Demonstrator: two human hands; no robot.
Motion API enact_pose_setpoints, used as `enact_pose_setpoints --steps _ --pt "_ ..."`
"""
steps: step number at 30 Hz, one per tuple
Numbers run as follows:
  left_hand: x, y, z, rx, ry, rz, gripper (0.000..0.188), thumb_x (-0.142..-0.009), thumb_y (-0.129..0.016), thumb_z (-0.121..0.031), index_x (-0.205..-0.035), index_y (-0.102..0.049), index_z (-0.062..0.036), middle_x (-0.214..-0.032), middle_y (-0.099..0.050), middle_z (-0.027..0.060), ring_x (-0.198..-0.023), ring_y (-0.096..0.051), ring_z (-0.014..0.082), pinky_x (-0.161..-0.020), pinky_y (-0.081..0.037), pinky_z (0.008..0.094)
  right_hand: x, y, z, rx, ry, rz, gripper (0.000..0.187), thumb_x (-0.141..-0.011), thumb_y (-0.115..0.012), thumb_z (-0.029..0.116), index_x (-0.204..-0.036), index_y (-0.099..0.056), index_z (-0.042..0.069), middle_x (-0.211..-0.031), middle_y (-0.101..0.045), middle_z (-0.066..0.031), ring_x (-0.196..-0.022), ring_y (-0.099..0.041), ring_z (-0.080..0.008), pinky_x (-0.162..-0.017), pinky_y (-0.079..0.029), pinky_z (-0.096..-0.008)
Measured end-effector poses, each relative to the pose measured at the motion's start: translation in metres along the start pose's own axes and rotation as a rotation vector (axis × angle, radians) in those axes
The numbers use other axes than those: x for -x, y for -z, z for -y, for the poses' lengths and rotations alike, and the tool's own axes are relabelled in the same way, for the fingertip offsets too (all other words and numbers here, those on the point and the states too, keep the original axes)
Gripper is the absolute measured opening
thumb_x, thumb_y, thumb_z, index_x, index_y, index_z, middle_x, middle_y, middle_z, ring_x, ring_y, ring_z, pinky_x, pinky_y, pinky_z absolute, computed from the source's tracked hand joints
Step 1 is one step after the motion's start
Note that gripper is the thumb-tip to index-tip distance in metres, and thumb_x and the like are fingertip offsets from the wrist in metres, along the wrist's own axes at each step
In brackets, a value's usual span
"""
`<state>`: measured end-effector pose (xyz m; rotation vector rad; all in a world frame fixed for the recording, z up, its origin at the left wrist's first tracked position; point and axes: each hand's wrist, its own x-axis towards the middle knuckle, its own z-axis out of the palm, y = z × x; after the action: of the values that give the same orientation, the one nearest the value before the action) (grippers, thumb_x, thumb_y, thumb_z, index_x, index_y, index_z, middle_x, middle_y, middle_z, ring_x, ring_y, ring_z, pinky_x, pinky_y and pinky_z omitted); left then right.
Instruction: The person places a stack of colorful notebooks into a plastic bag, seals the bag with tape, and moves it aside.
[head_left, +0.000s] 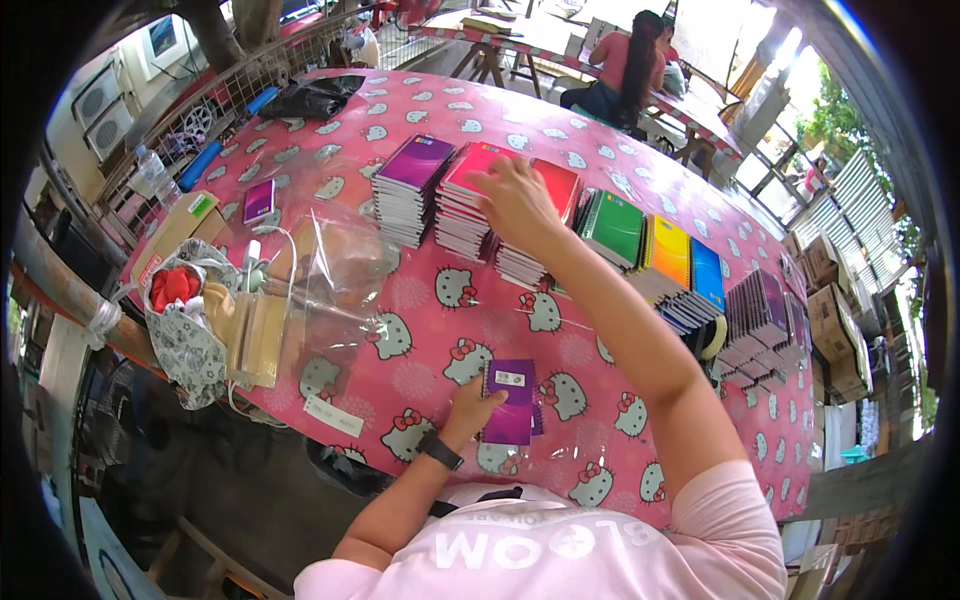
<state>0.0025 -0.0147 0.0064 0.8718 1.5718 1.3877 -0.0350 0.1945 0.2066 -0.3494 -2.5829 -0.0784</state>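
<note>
My left hand grips a small purple spiral notebook near the table's front edge. Its thumb lies across the cover, and the edge of another purple notebook peeks out beneath. My right hand is stretched forward over the row of stacks, fingers apart, at the right side of the pink notebook stack. Part of the red notebook stack is hidden by that hand and forearm. To the left of the pink stack rises a purple stack; green, yellow and blue notebooks continue the row rightward.
More dark purple notebooks are piled at the right edge. On the left lie clear plastic, a patterned cloth bag, a single purple notebook and a bottle. A person sits at a far table.
</note>
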Motion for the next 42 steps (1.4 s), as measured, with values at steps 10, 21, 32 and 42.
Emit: enact_pose_setpoints --steps 10,21,32,42 --pt "0.002 -0.002 0.006 -0.001 0.027 -0.025 0.032 -0.078 -0.062 -0.013 -0.106 -0.056 -0.0002 -0.094 -0.064 0.0148 -0.088 -0.062 0.0243 -0.078 -0.047 0.0337 -0.071 -0.074 -0.022 0.16 -0.061 0.411 0.037 -0.081 -0.056 0.045 -0.111 -0.058 0.025 -0.118 -0.046 -0.0168 -0.106 -0.047 -0.04 -0.084 -0.045 -0.0507" --pt "-0.012 -0.012 0.036 0.119 -0.085 -0.003 0.027 -0.083 -0.057 -0.017 -0.104 -0.056 0.0003 -0.093 -0.064 0.0152 -0.086 -0.062 0.0249 -0.076 -0.046 0.0335 -0.048 -0.009 -0.077 -0.642 -0.408 -0.304 0.025 -0.08 -0.059 0.024 -0.095 -0.061 0.003 -0.088 -0.064 -0.0202 -0.081 -0.063 -0.0286 -0.068 -0.05 -0.0392" --pt "-0.015 0.004 0.042 -0.162 -0.157 -0.006 0.033 -0.09 -0.047 -0.029 -0.094 -0.055 0.0028 -0.076 -0.058 0.0127 -0.073 -0.052 0.0188 -0.067 -0.04 0.0324 0.235 0.026 -0.028 -1.198 -0.841 0.359 0.009 -0.079 -0.061 0.002 -0.087 -0.062 0.001 -0.081 -0.061 -0.0024 -0.077 -0.055 -0.0092 -0.07 -0.044 -0.0224" --pt "-0.008 0.005 0.006 -0.027 -0.133 0.191 0.042 -0.079 -0.066 -0.03 -0.104 -0.056 0.0018 -0.091 -0.064 0.0103 -0.08 -0.058 0.0159 -0.073 -0.047 0.03 0.139 -0.035 -0.012 -0.648 -0.052 0.416 0.02 -0.076 -0.063 0.015 -0.093 -0.061 0.005 -0.091 -0.061 -0.0117 -0.089 -0.057 -0.0234 -0.078 -0.046 -0.0341"
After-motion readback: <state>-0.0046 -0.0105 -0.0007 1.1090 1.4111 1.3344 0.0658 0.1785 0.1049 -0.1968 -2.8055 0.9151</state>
